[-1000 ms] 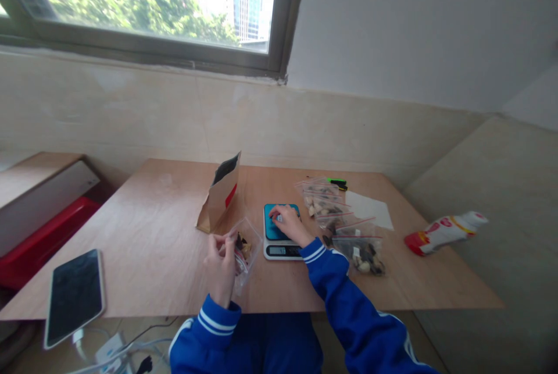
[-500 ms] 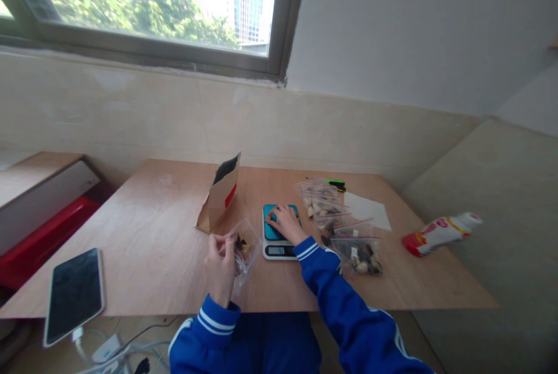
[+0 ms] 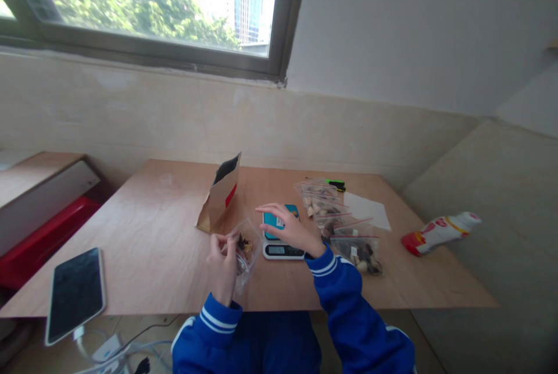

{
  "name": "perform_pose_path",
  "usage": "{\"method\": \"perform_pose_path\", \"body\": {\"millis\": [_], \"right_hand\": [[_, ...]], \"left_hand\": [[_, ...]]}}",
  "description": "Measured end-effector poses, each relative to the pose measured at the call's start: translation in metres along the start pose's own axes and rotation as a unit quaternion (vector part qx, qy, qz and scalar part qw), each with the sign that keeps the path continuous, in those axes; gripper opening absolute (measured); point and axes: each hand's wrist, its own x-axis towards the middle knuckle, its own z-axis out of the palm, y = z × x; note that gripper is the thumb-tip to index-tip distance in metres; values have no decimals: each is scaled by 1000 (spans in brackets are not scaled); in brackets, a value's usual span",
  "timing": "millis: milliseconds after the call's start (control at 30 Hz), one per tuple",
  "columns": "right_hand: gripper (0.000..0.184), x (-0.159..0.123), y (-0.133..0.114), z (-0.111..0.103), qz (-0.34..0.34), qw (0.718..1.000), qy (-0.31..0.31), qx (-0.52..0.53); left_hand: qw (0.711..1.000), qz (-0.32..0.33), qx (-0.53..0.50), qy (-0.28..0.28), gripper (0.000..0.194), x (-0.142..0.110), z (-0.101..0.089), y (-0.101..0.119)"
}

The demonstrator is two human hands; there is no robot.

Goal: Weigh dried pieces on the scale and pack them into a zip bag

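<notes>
My left hand (image 3: pixel 222 263) pinches the rim of a small clear zip bag (image 3: pixel 244 249) with dark and pale pieces inside, held just above the wooden table (image 3: pixel 143 246). My right hand (image 3: pixel 290 225) hovers over the blue-topped kitchen scale (image 3: pixel 279 237), fingers spread and pointing left toward the bag, holding nothing I can make out. A brown paper pouch (image 3: pixel 220 196) with a red label stands open just behind the bag.
Several filled zip bags (image 3: pixel 344 228) lie right of the scale, with a white paper sheet (image 3: pixel 366 208) and a green marker (image 3: pixel 335 184) behind. A red-and-white pouch (image 3: pixel 440 231) lies far right. A phone (image 3: pixel 74 292) overhangs the front left edge.
My right hand has lifted off the scale's platform and swung left toward the bag with fingers spread. The left hand and its bag have barely moved.
</notes>
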Motion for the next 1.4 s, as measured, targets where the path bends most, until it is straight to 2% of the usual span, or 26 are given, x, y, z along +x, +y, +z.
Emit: {"method": "perform_pose_path", "body": {"millis": [67, 133, 233, 300, 367, 467, 600, 733, 1033, 1100, 1200, 1300, 1400], "right_hand": [[36, -8, 22, -6, 26, 999, 8, -27], [44, -20, 56, -9, 83, 991, 26, -97], [63, -42, 106, -7, 158, 973, -7, -166], [60, -52, 125, -3, 163, 974, -24, -154], [48, -57, 132, 2, 150, 980, -4, -131], [33, -56, 132, 8, 128, 984, 55, -107], [26, -51, 132, 11, 115, 983, 109, -98], [22, -47, 131, 12, 104, 981, 125, -103], [15, -46, 122, 13, 90, 986, 113, -79], [15, -45, 121, 14, 92, 985, 135, -56], [18, -40, 118, 11, 106, 973, 204, -17], [24, -29, 102, 3, 118, 956, 267, 11], [24, -16, 65, -2, 114, 949, 282, 75]], "left_hand": [[1000, 0, -9, -4, 30, -1, -1, 0], [1000, -4, -20, -6, 29, 0, -3, 0], [1000, -9, -26, 0, 28, 2, -7, 0], [1000, -8, -24, 9, 27, 4, -8, 1], [999, -4, -27, 17, 26, 4, -8, 3], [999, -7, -34, 14, 26, 2, -7, 4], [999, -10, -36, 12, 27, 0, -7, 6], [999, -9, -38, 7, 28, 0, -7, 7], [998, -13, -55, 2, 28, 3, -7, 3], [998, -13, -57, 6, 27, 3, -7, 3], [998, -10, -57, 9, 27, 2, -8, 6], [999, -4, -43, 9, 28, 2, -9, 8], [1000, -3, -31, 2, 29, 1, -6, 6]]}}
